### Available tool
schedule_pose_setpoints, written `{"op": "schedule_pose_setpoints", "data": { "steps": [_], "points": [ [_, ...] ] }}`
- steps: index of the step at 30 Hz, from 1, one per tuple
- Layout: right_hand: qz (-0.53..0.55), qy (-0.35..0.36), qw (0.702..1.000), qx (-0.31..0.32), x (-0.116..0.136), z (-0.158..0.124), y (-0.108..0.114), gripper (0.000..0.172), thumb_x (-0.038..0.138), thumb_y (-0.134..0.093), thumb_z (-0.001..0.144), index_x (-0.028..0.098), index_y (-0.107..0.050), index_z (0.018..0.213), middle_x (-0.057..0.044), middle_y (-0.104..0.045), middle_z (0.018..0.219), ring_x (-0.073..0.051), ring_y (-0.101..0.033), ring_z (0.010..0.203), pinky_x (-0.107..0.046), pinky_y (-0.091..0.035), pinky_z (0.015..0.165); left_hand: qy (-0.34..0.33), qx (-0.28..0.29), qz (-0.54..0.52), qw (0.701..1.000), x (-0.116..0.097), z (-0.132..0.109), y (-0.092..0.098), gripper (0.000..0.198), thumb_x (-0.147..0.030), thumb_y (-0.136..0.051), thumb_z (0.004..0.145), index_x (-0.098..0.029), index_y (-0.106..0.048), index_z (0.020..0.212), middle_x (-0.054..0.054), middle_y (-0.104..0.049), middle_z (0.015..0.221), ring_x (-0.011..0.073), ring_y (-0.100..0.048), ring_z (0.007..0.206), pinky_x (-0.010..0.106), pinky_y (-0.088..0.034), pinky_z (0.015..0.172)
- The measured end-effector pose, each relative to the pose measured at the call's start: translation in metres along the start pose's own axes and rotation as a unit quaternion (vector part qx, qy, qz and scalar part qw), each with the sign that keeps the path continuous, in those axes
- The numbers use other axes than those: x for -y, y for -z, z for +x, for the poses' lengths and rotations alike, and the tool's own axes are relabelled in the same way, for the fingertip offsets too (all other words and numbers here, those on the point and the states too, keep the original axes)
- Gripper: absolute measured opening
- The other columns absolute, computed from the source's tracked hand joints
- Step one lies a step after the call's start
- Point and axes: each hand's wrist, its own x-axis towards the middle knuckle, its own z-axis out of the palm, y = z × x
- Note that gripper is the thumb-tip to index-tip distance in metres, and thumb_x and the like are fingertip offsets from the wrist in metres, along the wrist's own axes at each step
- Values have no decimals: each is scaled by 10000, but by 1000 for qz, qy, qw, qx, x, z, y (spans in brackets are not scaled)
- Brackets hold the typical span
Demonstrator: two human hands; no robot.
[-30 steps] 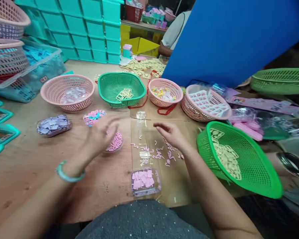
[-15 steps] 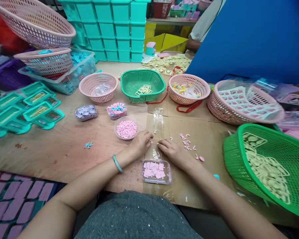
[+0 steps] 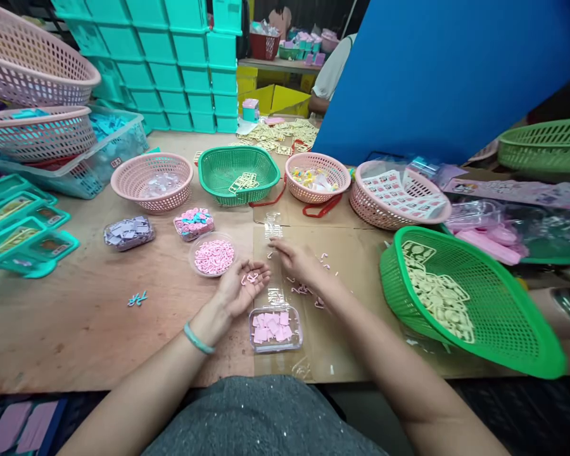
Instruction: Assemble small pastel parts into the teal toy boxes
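My left hand (image 3: 241, 286) lies palm up on the wooden table (image 3: 76, 329), cupped, with a few small pink hook-shaped pieces (image 3: 249, 277) resting in the palm. My right hand (image 3: 297, 259) rests palm down on a clear plastic sheet (image 3: 285, 354), its fingertips touching loose pink pieces (image 3: 308, 291) scattered there. A round clear dish of pink pieces (image 3: 213, 256) stands just left of the left hand. A small clear tray of pink squares (image 3: 275, 328) sits below both hands.
Pink baskets (image 3: 152, 180) (image 3: 317, 176) (image 3: 399, 201) and a green one (image 3: 239, 172) line the back. A big tilted green basket (image 3: 470, 301) of cream parts sits right. Teal trays (image 3: 19, 234) lie left, small tubs (image 3: 129, 232) (image 3: 194, 223) nearby. A blue board (image 3: 437, 69) and another person's sleeve (image 3: 330, 73) are behind.
My left hand has turned from palm down to palm up and now cups a few pink pieces. My right hand has shifted slightly up the sheet. The camera view has swung.
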Motion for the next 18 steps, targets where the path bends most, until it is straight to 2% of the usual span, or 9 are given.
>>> {"op": "schedule_pose_setpoints", "data": {
  "steps": [4,7,11,13,14,16,18],
  "points": [
    [-84,80,981,154,-19,-5,-23,321,138,-570,912,179,-703,1200,-154,-630,1383,-281,-580,1313,-486,-472,1111,-1,-17,-12,1000,3,-15,16,325,-244,-423,979,-78,-688,891,170,-740,905,201,-721,876,305,-567,880],
    [-128,133,965,186,-13,-10,-30,235,152,-580,938,156,-717,1129,-175,-657,1322,-275,-620,1245,-457,-515,1049,-5,-24,0,1000,5,-26,25,312,-244,-444,973,-79,-703,918,163,-746,917,203,-724,882,310,-572,886],
    [-217,166,939,211,-7,-9,-23,130,119,-589,938,134,-713,900,-155,-717,1048,-243,-670,1001,-382,-561,884,-15,-38,20,999,0,-32,27,273,-205,-479,948,-81,-710,875,148,-748,901,199,-729,866,301,-582,861],
    [-234,147,941,194,-7,-9,-17,149,83,-577,927,139,-689,846,-134,-704,970,-229,-653,935,-352,-556,826,-25,-44,29,998,-5,-29,21,278,-205,-475,947,-84,-713,871,151,-750,916,200,-729,888,297,-581,874],
    [-224,125,952,167,-6,-9,-14,163,55,-567,915,145,-680,838,-120,-697,948,-218,-646,915,-337,-552,812,-30,-46,33,998,-6,-27,17,287,-212,-468,951,-86,-712,868,154,-749,927,200,-727,906,295,-579,885],
    [-159,72,981,87,-1,-11,-9,196,14,-548,882,163,-670,852,-85,-685,920,-193,-640,891,-310,-545,810,-30,-43,37,998,-5,-20,6,313,-238,-447,967,-93,-704,861,157,-744,935,205,-723,932,302,-577,905],
    [-54,43,997,17,8,-16,-1,211,31,-539,874,187,-675,911,-57,-688,945,-173,-647,914,-301,-539,849,-12,-19,30,999,-1,-11,-6,338,-261,-417,987,-101,-692,873,145,-733,902,201,-718,917,317,-577,920]
  ]
}}
